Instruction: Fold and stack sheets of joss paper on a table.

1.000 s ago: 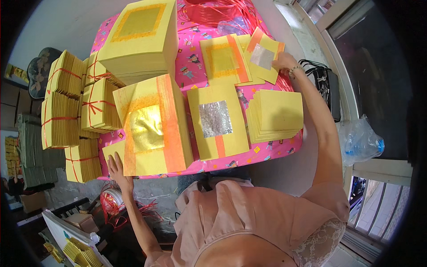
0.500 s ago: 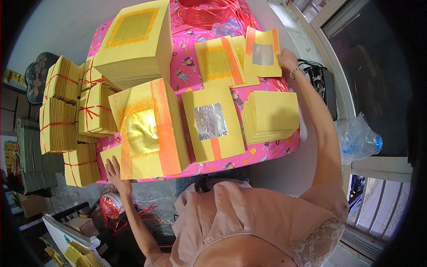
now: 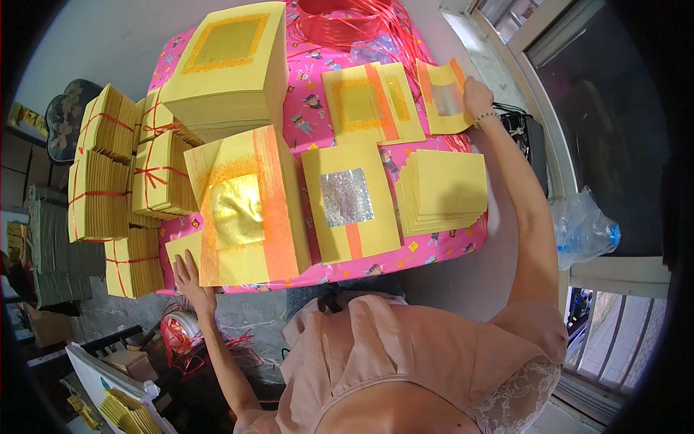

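My right hand [image 3: 478,95] is stretched out to the far right of the table and holds a yellow paper sheet with a silver square and orange stripe [image 3: 442,105]. My left hand [image 3: 191,274] rests on the near left corner of a thick stack of yellow sheets topped with a gold foil square [image 3: 246,208]. Between them lie a stack with a silver foil square [image 3: 350,200], a fanned pile of plain yellow sheets [image 3: 443,189], and a few gold-printed sheets [image 3: 367,105] further back.
The table wears a pink patterned cloth [image 3: 307,119]. A tall yellow stack [image 3: 230,69] stands at the back left. Bundles tied with red string [image 3: 123,173] crowd the left edge. Red string [image 3: 347,18] lies at the far end. A plastic bag [image 3: 584,228] sits at the right.
My right hand has carried the silver-square sheet further right and away from the gold-printed sheets. My left hand stays at the gold stack's corner.
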Demonstrator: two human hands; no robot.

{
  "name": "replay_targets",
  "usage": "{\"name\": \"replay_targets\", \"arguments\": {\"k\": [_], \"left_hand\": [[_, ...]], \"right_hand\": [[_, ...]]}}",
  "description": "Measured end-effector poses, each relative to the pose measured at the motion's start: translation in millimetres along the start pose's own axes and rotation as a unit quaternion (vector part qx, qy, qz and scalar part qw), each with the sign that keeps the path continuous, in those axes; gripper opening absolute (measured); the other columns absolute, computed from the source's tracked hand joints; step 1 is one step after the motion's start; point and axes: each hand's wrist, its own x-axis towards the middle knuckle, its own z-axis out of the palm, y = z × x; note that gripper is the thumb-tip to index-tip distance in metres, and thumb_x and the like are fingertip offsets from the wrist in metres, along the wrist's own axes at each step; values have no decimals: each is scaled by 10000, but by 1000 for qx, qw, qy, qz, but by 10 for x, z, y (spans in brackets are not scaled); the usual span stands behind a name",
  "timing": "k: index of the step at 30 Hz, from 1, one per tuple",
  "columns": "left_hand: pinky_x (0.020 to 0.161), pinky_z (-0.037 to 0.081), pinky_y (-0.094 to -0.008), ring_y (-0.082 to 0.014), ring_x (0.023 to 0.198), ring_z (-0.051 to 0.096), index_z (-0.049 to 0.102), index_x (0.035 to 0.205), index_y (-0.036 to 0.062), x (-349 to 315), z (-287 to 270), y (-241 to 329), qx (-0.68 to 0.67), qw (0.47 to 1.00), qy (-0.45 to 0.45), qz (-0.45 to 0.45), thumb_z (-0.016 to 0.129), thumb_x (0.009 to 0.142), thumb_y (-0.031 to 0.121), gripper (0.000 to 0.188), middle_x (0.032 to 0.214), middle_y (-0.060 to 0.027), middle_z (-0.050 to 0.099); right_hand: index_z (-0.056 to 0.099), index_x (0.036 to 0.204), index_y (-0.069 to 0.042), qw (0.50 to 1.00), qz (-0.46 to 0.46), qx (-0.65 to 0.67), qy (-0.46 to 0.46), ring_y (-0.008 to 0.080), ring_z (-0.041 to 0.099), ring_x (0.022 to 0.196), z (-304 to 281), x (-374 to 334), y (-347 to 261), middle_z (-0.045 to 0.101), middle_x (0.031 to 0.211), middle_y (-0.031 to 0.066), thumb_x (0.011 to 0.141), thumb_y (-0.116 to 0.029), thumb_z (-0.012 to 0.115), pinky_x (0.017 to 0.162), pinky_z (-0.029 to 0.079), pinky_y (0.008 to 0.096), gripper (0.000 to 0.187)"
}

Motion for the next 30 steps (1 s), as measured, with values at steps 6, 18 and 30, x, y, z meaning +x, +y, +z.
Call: {"name": "replay_targets", "arguments": {"k": [6,18,30], "left_hand": [[1093,286,-530,-427,1325,366,436,1467,78,6,-69,174,38,998,47,-31,498,985,442,607,1432,-221,423],[1079,304,-504,-387,1295,389,496,1409,46,-43,27,306,-13,996,64,-67,439,1024,289,459,1412,-227,442],[1093,284,-504,-382,1312,370,479,1428,55,-54,73,302,2,995,67,-77,377,1041,303,471,1433,-210,419]], "right_hand": [[649,947,-7,989,-69,66,115,367,706,851,-137,11,-403,719,906,197,861,-169,605,672,562,469,188],[652,634,-21,862,-47,320,-390,97,467,377,105,-23,-1202,583,531,46,816,-356,790,349,314,253,406],[645,618,-27,843,-84,356,-395,139,540,433,266,-22,-1272,629,575,68,783,-336,805,418,425,305,385]]}}
